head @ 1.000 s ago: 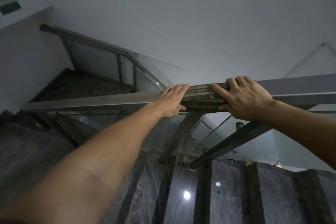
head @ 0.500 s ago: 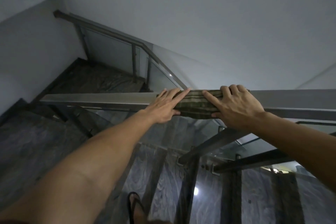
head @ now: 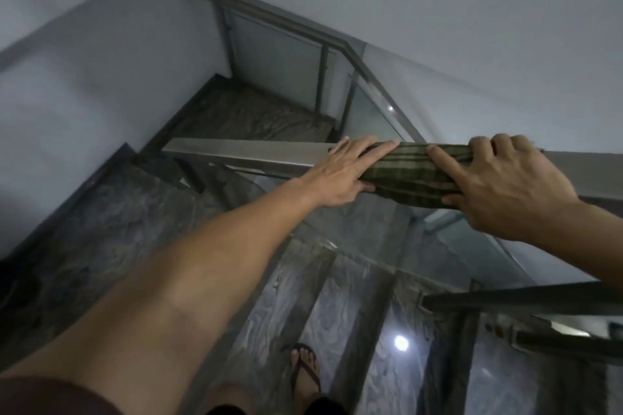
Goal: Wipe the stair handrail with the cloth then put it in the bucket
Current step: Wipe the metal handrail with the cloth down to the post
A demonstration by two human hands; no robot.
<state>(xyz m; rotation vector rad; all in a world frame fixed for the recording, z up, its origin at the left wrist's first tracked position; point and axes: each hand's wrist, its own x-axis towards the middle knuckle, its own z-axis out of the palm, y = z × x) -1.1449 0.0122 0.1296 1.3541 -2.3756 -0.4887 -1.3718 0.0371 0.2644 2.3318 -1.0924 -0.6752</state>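
A dark green striped cloth (head: pixel 416 175) lies draped over the flat brushed-metal stair handrail (head: pixel 242 153), wrapped over its top and hanging down the near face. The left hand (head: pixel 347 175) presses on the cloth's left end with its fingers (head: pixel 371 152) stretched out flat and together across the rail top, thumb tucked under the near edge; it is not closed around anything. The right hand (head: pixel 505 185) clamps the cloth's right end against the rail: forefinger laid along the fabric, the other fingers curled over the far edge, thumb pinching from below.

Compared with half a second ago, both hands and the cloth have slid leftward and down along the rail, so less bare metal shows between the left hand and the rail's end. The view has also tipped downward: the grey marble-patterned stair treads (head: pixel 296 307) now fill more of the lower picture, and a foot in a dark flip-flop sandal (head: pixel 305 371) stands fully visible on a tread, where before only its tip showed. A glass panel (head: pixel 364 219) hangs beneath the rail. The further dark metal handrail (head: pixel 269 15) of the lower flight runs down along the grey wall (head: pixel 84 77).
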